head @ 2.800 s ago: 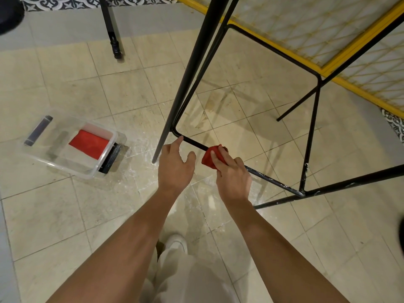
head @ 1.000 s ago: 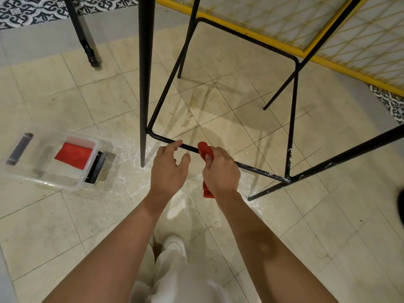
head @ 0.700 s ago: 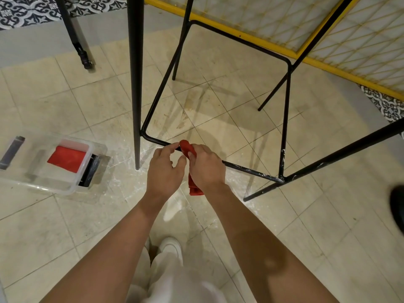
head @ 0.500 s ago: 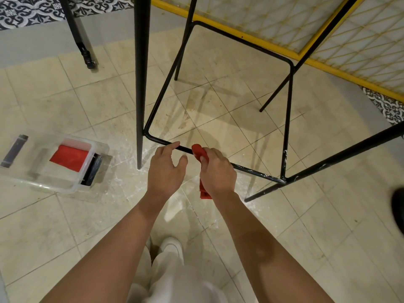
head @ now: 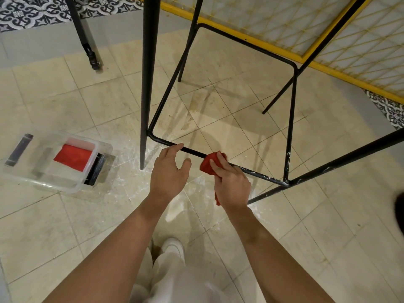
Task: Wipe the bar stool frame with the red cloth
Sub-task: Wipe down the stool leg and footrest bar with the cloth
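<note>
The black metal bar stool frame (head: pixel 291 119) stands on the tiled floor, its square footrest ring low in front of me. My right hand (head: pixel 231 182) is closed on a bunched red cloth (head: pixel 207 164) and presses it onto the near footrest bar (head: pixel 260 173). A tail of the cloth hangs below my palm. My left hand (head: pixel 169 171) hovers beside it with fingers spread, fingertips at the same bar, holding nothing.
A clear plastic box (head: pixel 56 162) with a second red cloth (head: pixel 73 157) inside sits on the floor to the left. Another black furniture leg (head: pixel 84 38) stands at the back left. A yellow-framed mesh panel (head: pixel 328 33) runs along the back right. My white shoe (head: pixel 172 248) is below.
My right hand has slid the red cloth to the right along the near footrest bar, away from my left hand. The left hand has stayed at the bar.
</note>
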The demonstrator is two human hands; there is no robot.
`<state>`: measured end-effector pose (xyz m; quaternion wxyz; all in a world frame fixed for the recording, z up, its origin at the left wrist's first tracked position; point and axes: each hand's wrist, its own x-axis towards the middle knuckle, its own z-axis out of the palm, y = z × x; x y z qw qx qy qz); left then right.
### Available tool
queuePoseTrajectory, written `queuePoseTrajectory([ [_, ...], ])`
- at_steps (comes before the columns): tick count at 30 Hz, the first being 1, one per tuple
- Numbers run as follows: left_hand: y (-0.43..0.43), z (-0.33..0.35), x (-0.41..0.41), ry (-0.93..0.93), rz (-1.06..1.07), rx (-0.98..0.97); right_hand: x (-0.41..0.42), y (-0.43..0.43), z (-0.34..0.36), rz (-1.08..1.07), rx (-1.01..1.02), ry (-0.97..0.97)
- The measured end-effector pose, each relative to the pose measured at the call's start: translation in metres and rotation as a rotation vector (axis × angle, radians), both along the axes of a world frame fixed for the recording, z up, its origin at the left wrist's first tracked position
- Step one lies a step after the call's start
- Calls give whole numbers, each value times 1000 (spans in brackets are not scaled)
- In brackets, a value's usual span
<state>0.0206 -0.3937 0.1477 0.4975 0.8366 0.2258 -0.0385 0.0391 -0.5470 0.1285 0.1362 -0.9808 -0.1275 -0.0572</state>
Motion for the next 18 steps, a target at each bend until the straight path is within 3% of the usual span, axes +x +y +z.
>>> queuePoseTrajectory([
  [4, 1, 0, 1, 4, 5, -1, -2, 12, 0, -26, -15, 3],
  [11, 0, 3, 0, 1, 13, -3, 9, 34, 1, 135, -6, 21],
  [18, -1, 4, 0, 9, 0, -8, -6, -10, -11, 17, -35, -95],
])
